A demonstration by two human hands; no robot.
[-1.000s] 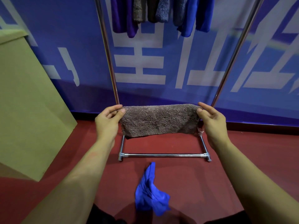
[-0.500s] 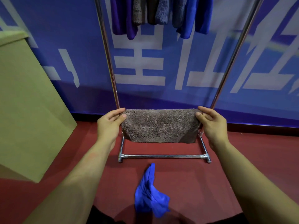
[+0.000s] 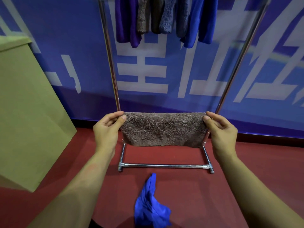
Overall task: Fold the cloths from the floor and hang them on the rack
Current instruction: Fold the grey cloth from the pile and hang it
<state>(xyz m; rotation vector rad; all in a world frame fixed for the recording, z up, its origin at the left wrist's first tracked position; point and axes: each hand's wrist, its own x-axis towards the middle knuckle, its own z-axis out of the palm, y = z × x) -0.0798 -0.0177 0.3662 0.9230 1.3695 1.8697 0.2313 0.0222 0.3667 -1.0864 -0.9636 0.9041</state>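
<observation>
Counts, head view:

- Hands: two, left hand (image 3: 107,129) and right hand (image 3: 220,129).
- Brown cloth (image 3: 162,129) held up between them: one.
- Blue cloth (image 3: 150,206) crumpled on the red floor (image 3: 189,195): one.
- Rack (image 3: 164,165): one; two upright poles and one low front crossbar in sight.
- Hanging cloths (image 3: 164,18) at the rack's top: about seven, bunched and overlapping, cut off by the frame edge, so no exact count. Blue or purple ones at both ends, brown and grey in the middle.
- Cardboard box (image 3: 29,112) on the left: one.
</observation>
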